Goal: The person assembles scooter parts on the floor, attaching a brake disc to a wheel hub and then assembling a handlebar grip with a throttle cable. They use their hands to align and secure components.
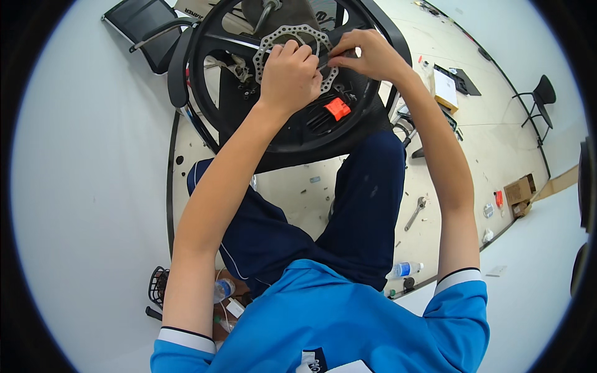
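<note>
A black spoked wheel [200, 87] lies flat on the seat of a black chair [242, 121] in front of my knees. A silver brake disc [259, 59] with drilled holes rests over the wheel's middle. My left hand [290, 76] is closed over the disc, its fingers curled onto the central part. Just right of it, my right hand [371, 55] pinches thumb and forefinger together at the disc's right side. Whatever is between those fingertips is too small to make out. Below the disc, an orange hex key holder [337, 109] lies beside dark keys and loose bolts [344, 92].
An adjustable wrench [415, 213] and a water bottle [405, 270] lie on the floor to my right. Farther right are a white and yellow box [444, 90], a cardboard box [520, 189] and a black chair [543, 93]. Another mesh-backed chair [143, 31] stands at far left.
</note>
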The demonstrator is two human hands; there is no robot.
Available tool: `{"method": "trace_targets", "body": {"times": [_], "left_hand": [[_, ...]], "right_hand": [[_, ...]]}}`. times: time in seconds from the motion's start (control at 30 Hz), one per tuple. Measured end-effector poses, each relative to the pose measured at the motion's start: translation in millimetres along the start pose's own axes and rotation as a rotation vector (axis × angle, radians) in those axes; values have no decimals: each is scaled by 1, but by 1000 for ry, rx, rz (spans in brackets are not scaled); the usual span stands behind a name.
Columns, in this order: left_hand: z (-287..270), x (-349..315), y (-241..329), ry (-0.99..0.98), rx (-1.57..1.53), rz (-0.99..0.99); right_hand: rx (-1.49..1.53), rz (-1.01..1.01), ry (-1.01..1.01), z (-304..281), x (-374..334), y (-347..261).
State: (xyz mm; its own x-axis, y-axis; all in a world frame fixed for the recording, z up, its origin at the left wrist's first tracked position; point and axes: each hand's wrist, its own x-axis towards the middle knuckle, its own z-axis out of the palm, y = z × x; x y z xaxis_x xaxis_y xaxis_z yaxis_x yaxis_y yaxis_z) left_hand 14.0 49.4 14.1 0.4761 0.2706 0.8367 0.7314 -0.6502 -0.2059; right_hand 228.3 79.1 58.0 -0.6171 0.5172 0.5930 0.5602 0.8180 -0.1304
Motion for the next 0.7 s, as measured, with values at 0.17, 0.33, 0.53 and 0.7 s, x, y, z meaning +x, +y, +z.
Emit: {"method": "trace_targets", "body": {"times": [0.17, 0.33, 0.53, 0.7], "left_hand": [[10, -4, 1, 60, -49, -91], [10, -7, 0, 63, -100, -110], [12, -10, -1, 43, -138, -109], [15, -19, 0, 73, -129, -91]], "right_hand": [[-135, 40, 10, -11, 13, -3], [70, 268, 245, 24, -26, -13], [314, 558, 653, 81, -49, -45], [339, 773, 766, 105, -53, -77]]}}
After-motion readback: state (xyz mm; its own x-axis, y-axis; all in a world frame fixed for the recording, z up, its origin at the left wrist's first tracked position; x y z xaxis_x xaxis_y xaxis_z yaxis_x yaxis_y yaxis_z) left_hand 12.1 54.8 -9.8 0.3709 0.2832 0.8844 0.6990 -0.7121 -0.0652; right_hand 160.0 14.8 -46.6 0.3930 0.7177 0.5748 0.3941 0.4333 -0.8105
